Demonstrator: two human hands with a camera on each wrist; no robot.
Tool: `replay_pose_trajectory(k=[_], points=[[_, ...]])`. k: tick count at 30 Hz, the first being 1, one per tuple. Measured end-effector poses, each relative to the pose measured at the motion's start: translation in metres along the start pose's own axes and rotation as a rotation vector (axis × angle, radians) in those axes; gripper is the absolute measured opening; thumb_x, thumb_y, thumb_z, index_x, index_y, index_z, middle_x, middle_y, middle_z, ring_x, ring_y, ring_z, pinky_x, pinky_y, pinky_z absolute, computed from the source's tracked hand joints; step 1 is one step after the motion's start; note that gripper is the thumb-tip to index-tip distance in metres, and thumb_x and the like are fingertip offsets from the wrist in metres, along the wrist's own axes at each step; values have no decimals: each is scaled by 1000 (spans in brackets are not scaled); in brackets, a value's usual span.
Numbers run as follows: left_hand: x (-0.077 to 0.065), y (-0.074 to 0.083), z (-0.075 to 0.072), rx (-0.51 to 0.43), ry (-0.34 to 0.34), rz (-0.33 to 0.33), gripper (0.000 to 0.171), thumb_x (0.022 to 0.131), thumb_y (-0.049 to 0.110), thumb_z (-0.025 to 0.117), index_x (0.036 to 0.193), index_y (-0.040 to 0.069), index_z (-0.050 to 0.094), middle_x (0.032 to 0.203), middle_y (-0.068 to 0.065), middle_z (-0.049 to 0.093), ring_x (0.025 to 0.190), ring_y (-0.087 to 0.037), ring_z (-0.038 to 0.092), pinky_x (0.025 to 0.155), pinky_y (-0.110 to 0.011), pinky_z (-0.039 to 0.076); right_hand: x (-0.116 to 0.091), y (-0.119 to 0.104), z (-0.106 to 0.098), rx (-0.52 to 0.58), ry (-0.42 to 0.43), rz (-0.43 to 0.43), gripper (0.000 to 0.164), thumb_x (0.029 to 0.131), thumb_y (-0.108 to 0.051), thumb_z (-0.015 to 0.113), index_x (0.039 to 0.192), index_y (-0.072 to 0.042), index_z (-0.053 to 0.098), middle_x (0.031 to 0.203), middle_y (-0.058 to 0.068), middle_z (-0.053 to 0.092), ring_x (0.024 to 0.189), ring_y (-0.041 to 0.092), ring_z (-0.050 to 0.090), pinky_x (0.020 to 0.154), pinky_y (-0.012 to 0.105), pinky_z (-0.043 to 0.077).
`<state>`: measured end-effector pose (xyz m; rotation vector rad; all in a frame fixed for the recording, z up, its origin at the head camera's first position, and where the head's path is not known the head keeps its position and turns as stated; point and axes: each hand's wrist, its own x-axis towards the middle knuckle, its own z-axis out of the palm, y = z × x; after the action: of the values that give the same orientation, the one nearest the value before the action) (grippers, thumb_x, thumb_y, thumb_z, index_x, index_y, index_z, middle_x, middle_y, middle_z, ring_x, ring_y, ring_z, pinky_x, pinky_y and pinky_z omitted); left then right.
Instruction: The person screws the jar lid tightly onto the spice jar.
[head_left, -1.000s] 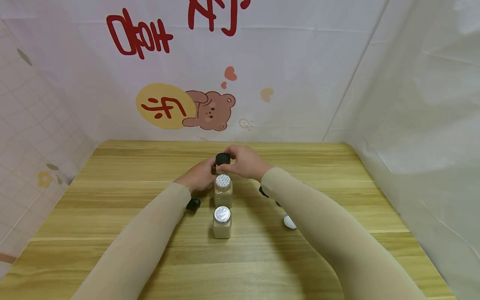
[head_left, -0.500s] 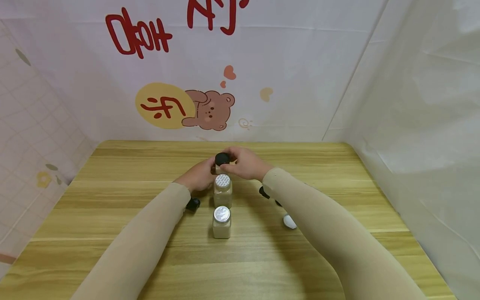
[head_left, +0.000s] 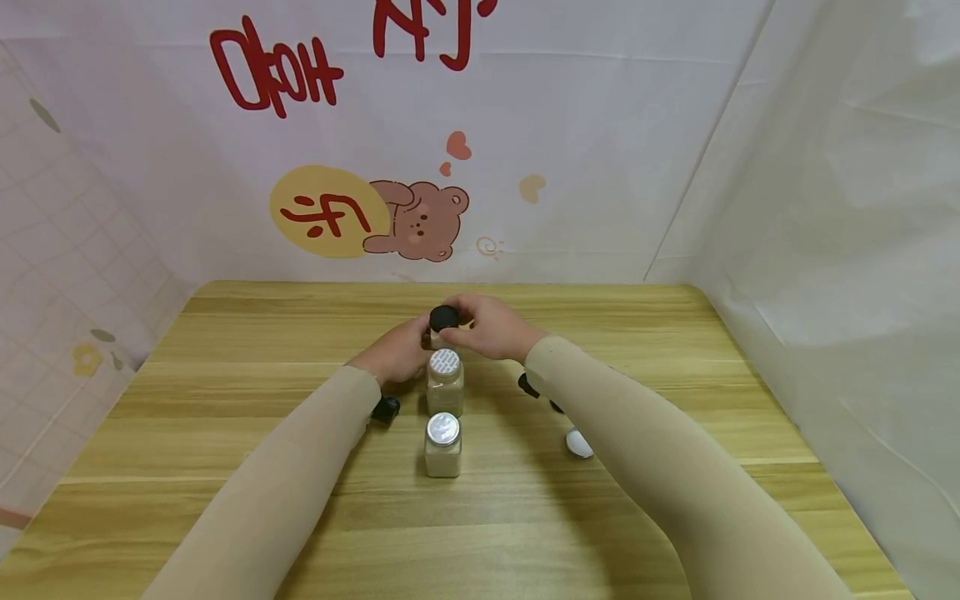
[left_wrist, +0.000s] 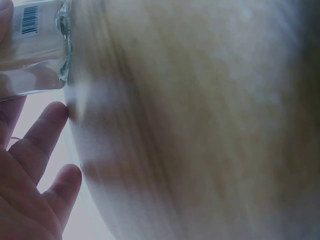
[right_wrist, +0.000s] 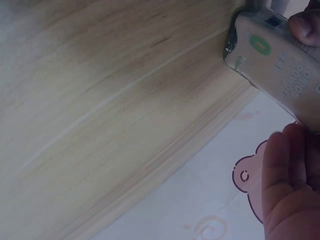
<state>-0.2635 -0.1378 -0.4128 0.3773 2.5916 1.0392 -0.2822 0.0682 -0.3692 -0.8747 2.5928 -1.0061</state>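
Note:
Near the back of the table, both hands are at a spice jar of onion powder with a black cap. My left hand grips the glass body from the left. From the right, my right hand holds the jar just below and around the cap, its thumb towards me. In the left wrist view, the jar's bare glass base and barcode show. Directly in front of it stand two more jars in line: a square jar with a patterned silver top, then a shorter-looking jar with a shiny silver top.
A black cap lies by my left forearm. Beside my right sleeve are a black object, another dark piece partly hidden, and a white disc. Behind the wooden table rises a printed white backdrop.
Both hands stay on the onion powder jar in the same place. My right hand has shifted very slightly; the other jars have not moved.

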Motion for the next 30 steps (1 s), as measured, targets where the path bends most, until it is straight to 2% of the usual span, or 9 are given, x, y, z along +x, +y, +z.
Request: replay_pose_trajectory(k=[3,7,11,14,18,20,25,30], points=[[1,0,0,-6,-2,-3,63,104,19,65,162,19,39,153,-15,55,139,-34,53,120,-56,40,0,-1,1,21,18,33,41,98,-32,77,129,-8,65,114,3,75,108,19,69,95,37,55],[1,0,1,-9,-3,-1,63,104,19,65,162,18,39,154,-15,54,141,-34,53,120,-56,40,-1,-3,1,28,23,58,42,97,-33,79,126,-8,64,112,4,75,105,20,69,94,38,54],[1,-1,1,-2,-1,15,62,105,21,64,162,19,39,156,-15,53,143,-35,52,121,-57,39,-1,-3,-1,-13,5,23,58,98,-32,77,145,-4,56,120,9,75,114,24,70,102,41,55],[1,-1,1,4,3,17,61,105,22,64,161,18,39,153,-15,55,138,-35,54,119,-56,41,-1,-3,-2,-44,-15,-6,65,98,-27,74,153,-3,49,125,11,74,118,25,69,104,43,54],[0,0,1,9,7,6,60,105,21,64,160,18,40,147,-15,58,131,-33,56,116,-55,43,0,-2,-1,-43,-14,-8,52,98,-27,74,144,-6,59,122,7,74,115,23,68,100,40,54],[-1,0,1,6,6,7,60,105,21,64,160,18,41,149,-15,57,134,-33,56,117,-55,42,0,-2,0,-26,2,6,46,98,-29,76,136,-8,64,118,4,75,111,20,69,98,38,54],[-1,-1,1,5,5,22,58,106,20,63,160,18,41,152,-15,56,139,-33,54,119,-55,41,-1,-2,3,11,32,40,44,95,-33,81,126,-7,64,111,4,75,105,20,69,93,38,54],[0,-3,1,23,9,34,57,107,21,61,160,18,41,151,-15,57,137,-32,55,118,-54,42,-1,-1,1,-6,5,26,67,95,-33,80,148,-4,51,120,8,75,115,25,69,102,43,55]])
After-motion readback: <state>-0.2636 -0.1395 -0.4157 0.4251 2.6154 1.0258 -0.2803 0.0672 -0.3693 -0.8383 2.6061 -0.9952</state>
